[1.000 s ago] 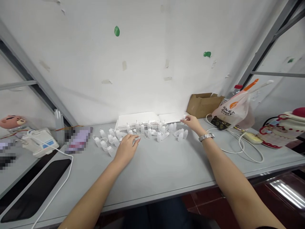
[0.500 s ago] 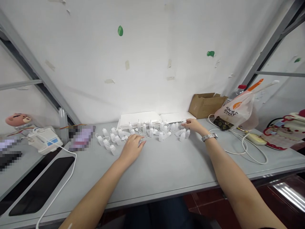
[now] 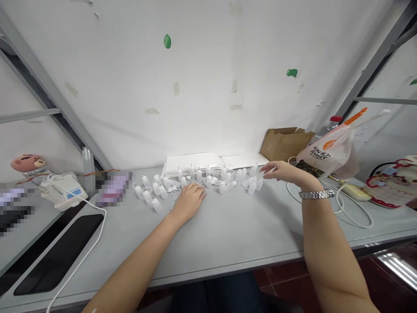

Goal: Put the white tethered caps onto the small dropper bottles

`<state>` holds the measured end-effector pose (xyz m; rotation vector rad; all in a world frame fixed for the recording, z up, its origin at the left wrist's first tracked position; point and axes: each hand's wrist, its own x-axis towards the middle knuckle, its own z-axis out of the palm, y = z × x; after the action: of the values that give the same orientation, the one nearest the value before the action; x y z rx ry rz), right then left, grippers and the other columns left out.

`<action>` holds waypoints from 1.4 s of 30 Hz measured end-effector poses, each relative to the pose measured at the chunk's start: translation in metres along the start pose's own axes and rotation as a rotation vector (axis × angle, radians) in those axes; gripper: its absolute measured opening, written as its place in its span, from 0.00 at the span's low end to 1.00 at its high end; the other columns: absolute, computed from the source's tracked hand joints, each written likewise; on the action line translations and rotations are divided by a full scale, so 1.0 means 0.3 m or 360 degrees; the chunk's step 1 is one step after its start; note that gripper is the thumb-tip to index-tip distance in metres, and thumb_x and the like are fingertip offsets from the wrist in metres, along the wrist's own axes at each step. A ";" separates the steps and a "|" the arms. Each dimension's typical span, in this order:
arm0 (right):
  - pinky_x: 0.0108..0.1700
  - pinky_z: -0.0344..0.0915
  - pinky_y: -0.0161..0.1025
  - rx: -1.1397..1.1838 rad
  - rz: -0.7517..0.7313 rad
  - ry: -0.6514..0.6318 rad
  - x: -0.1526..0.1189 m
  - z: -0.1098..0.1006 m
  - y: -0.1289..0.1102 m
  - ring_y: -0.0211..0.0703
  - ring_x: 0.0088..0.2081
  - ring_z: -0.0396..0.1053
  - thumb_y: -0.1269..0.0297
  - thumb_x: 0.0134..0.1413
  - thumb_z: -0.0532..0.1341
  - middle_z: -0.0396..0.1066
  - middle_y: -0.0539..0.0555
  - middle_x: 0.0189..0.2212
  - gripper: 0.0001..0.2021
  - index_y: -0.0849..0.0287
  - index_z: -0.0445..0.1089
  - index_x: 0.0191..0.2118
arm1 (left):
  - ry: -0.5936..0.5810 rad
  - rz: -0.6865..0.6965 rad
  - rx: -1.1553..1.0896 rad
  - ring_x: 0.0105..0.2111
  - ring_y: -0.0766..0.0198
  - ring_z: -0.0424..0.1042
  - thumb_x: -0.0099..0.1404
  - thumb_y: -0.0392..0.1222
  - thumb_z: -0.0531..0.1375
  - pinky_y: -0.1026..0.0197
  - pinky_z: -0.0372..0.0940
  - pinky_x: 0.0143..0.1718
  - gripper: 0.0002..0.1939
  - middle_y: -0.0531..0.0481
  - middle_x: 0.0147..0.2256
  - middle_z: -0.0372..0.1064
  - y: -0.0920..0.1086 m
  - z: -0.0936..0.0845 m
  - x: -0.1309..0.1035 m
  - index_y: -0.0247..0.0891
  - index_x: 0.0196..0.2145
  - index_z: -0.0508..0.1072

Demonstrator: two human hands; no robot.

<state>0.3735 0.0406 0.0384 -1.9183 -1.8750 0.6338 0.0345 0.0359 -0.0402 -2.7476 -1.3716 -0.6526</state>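
Several small translucent squeeze bottles with thin tips and strap caps are spread over the grey desk [image 3: 234, 230]. One bottle [image 3: 157, 205] stands at the front of the left cluster. My left hand [image 3: 190, 201] rests on the desk beside that cluster, fingers loosely bent and thumb apart, with nothing visible in it. In the middle, a bottle [image 3: 222, 187] stands near another lying on its side. My right hand [image 3: 284, 172] hovers at the right end of the group, fingers apart and holding nothing. Just left of its fingertips stand a tipped bottle [image 3: 253, 169] and a bottle [image 3: 252, 188] without a visible tip.
White paper stacks [image 3: 192, 161] lie against the wall behind the bottles. At the back right are a cardboard box [image 3: 286, 145], a plastic bag [image 3: 335, 152] and a looped white cable [image 3: 368, 217]. A white device [image 3: 67, 191] and a black pad [image 3: 60, 254] lie left.
My right hand has let go of a bottle at the back right, which now stands there, and has drawn back to the right. My left hand has shifted slightly right.
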 end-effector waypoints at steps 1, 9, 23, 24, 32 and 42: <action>0.26 0.63 0.35 -0.0037 -0.0010 -0.0028 -0.002 0.003 0.001 0.42 0.30 0.68 0.64 0.39 0.62 0.72 0.56 0.36 0.14 0.59 0.72 0.37 | 0.0008 -0.0019 -0.0006 0.44 0.56 0.64 0.64 0.41 0.48 0.53 0.59 0.46 0.14 0.43 0.40 0.69 0.002 -0.005 -0.001 0.37 0.39 0.71; 0.22 0.60 0.35 -0.0301 0.0225 -0.0217 0.022 0.070 -0.029 0.41 0.23 0.67 0.70 0.35 0.63 0.71 0.55 0.24 0.09 0.61 0.69 0.30 | 0.0077 -0.0135 -0.0049 0.45 0.55 0.63 0.63 0.42 0.51 0.52 0.60 0.46 0.14 0.43 0.41 0.66 0.010 -0.018 -0.014 0.37 0.44 0.68; 0.23 0.57 0.33 -0.0374 0.0165 -0.0333 0.036 0.122 -0.065 0.40 0.24 0.66 0.68 0.39 0.60 0.69 0.53 0.22 0.09 0.60 0.69 0.32 | -0.0007 0.0052 0.0096 0.43 0.58 0.63 0.64 0.31 0.47 0.54 0.61 0.43 0.16 0.45 0.40 0.67 0.002 0.025 -0.013 0.39 0.44 0.70; 0.23 0.57 0.33 -0.0374 0.0166 -0.0327 0.032 0.120 -0.070 0.40 0.24 0.66 0.68 0.39 0.60 0.70 0.53 0.22 0.07 0.60 0.69 0.31 | -0.0009 0.0031 0.0093 0.42 0.58 0.63 0.63 0.31 0.47 0.55 0.61 0.43 0.15 0.46 0.39 0.68 0.000 0.021 -0.014 0.38 0.42 0.70; 0.25 0.60 0.35 -0.0040 0.0199 0.0162 -0.025 0.033 -0.106 0.38 0.20 0.64 0.54 0.43 0.61 0.69 0.53 0.18 0.14 0.61 0.64 0.22 | 0.0065 -0.0107 0.0074 0.39 0.58 0.65 0.61 0.32 0.53 0.55 0.61 0.41 0.10 0.45 0.37 0.68 0.010 -0.011 -0.017 0.36 0.39 0.69; 0.27 0.58 0.35 0.1192 -0.0493 0.0340 -0.047 0.107 -0.198 0.35 0.27 0.61 0.57 0.40 0.65 0.70 0.56 0.34 0.13 0.62 0.70 0.29 | 0.0002 -0.0023 -0.0025 0.38 0.58 0.64 0.61 0.33 0.52 0.56 0.60 0.40 0.07 0.46 0.33 0.68 0.004 -0.004 -0.006 0.36 0.32 0.70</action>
<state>0.3063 0.0272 0.0461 -1.1411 -1.4602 0.8352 0.0340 0.0336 -0.0397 -2.7513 -1.3936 -0.6689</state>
